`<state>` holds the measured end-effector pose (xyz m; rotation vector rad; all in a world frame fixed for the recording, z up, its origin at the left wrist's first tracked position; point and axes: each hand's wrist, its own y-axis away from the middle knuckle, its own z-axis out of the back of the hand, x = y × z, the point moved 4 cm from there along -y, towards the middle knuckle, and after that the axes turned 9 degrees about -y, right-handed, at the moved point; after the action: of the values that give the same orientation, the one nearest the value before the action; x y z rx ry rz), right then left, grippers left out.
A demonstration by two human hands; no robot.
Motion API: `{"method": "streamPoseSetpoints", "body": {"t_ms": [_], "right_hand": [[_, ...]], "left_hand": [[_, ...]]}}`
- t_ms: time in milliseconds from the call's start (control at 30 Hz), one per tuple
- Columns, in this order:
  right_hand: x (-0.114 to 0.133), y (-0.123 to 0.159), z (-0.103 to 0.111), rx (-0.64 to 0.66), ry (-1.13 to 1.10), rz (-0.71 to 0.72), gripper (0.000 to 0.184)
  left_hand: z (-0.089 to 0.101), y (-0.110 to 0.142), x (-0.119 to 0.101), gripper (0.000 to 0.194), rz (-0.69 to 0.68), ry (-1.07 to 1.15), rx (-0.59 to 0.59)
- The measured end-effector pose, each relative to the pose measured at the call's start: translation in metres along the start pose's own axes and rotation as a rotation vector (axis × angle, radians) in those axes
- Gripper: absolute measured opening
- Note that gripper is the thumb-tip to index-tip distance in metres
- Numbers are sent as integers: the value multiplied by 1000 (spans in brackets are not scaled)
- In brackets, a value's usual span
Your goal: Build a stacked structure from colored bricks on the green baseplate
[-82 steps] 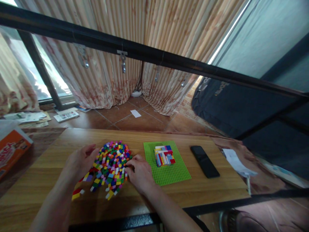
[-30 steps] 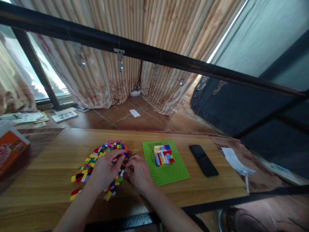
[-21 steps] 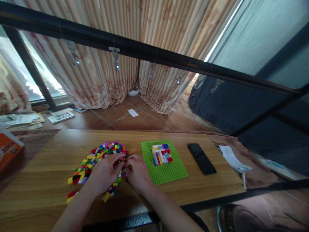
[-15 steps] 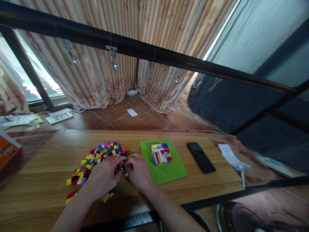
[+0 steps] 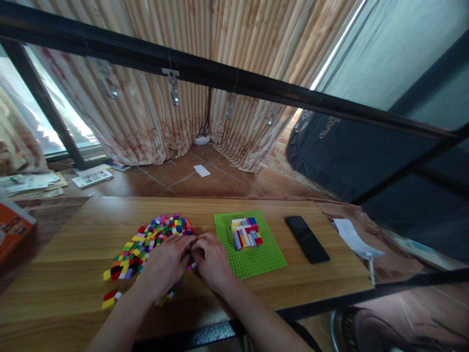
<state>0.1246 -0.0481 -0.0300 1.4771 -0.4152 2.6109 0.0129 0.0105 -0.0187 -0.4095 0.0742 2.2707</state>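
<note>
Fingertips of the bare left hand and bare right hand now meet, bent together over the right side of a loose pile of small multicoloured plastic bricks; earlier the left hand sat apart, at the pile's left edge. The fingers hide what lies between them, so I cannot tell whether either of the 2 hands grips a brick. Judging by the pose, both appear busy at the same spot. Just right of them, the low block of white, red, blue and yellow bricks stays on the flat green studded plastic baseplate, untouched and seemingly unaltered. Beyond the wood-grain table, a white paper rectangle lies on brown floor tiles.
</note>
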Motion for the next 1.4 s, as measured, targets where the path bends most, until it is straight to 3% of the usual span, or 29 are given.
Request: {"method": "streamPoseSetpoints", "body": {"t_ms": [300,467,667,933,1200,1400], "right_hand": [[1,-1,13,-22,-234,-26,16],[-5,-3,13,-58,-452,-73,14],[-9,-5,13,-145,-559,-64,13],[-12,-7,13,-195,-847,-181,12],[-12,-6,9,-106,-782,-151,17],[3,-2,18,-92,-516,3,22]], "left_hand": [[0,-1,14,45,174,350,-109],[2,-3,8,46,160,584,-106],[-3,-4,3,49,206,694,-154],[-8,-4,2,57,195,813,-162],[-7,-6,-2,48,214,829,-111],[-4,-6,1,49,270,951,-129]]}}
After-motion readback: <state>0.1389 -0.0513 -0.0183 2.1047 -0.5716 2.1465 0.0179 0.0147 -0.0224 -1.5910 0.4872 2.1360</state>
